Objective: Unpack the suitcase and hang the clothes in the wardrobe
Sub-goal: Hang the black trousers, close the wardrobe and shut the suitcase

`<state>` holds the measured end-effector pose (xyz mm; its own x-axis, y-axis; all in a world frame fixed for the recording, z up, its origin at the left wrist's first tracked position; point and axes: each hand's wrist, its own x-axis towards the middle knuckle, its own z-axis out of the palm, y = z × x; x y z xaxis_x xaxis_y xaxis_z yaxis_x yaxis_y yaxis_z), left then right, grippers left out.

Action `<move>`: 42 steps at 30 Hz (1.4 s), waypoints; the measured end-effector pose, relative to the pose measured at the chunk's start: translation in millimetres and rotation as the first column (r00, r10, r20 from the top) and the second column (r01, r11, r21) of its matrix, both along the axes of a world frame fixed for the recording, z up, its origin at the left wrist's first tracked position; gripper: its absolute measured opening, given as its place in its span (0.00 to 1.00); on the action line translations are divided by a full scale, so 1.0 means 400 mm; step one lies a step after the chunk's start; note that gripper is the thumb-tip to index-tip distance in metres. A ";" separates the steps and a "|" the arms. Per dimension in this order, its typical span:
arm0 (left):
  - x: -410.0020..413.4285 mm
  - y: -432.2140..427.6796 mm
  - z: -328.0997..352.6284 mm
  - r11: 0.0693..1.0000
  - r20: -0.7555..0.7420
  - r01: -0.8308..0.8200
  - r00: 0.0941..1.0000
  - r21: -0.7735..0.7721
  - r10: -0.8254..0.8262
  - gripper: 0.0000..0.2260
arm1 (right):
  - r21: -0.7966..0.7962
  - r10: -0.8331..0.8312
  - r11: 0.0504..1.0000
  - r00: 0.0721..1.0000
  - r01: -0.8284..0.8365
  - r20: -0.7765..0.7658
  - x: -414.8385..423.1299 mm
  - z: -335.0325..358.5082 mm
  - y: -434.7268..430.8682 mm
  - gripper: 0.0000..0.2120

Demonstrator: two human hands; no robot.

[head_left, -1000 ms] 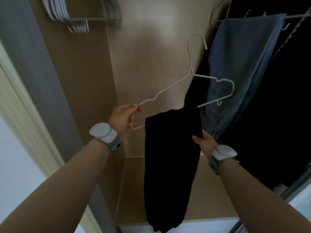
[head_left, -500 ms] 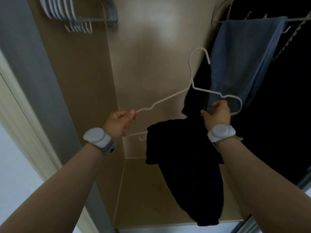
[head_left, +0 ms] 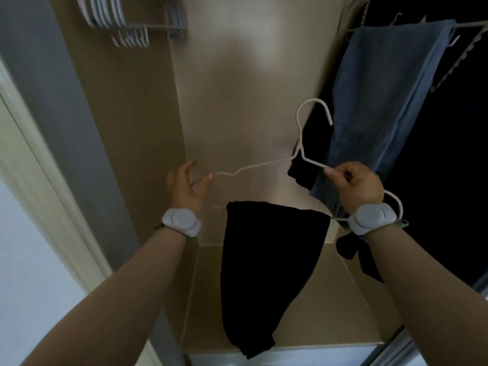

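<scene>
I hold a white wire hanger level inside the wardrobe, hook pointing up. A black garment is draped over its lower bar and hangs down towards the wardrobe floor. My right hand is closed on the hanger's right shoulder wire. My left hand is blurred, with its fingertips at the hanger's left end. Both wrists carry grey bands.
Several empty white hangers hang on a rail at the upper left. Blue jeans and dark clothes hang at the right, close behind my right hand. The beige wardrobe floor lies below. A door frame stands at left.
The hanger has levelled out and dropped a little. My right hand slid along to grip the right shoulder wire. The black garment now hangs straighter from the lower bar.
</scene>
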<state>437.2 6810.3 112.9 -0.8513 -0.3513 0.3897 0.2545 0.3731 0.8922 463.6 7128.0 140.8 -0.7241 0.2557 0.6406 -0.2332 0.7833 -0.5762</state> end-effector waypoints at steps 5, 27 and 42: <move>0.052 0.074 -0.145 0.999 0.020 -0.020 1.000 0.037 0.019 0.22 | -0.085 -0.101 0.992 0.994 0.096 -0.053 0.014 0.015 -0.009 0.16; 0.047 0.195 0.009 0.873 0.294 0.458 0.822 0.168 -0.488 0.12 | -0.113 -0.214 0.971 0.977 0.210 -0.024 0.101 0.003 0.057 0.17; 0.064 0.250 -0.017 0.889 -0.095 -0.026 0.995 -0.458 -0.020 0.19 | -0.022 -0.199 0.980 0.977 0.198 -0.079 0.095 -0.025 0.021 0.15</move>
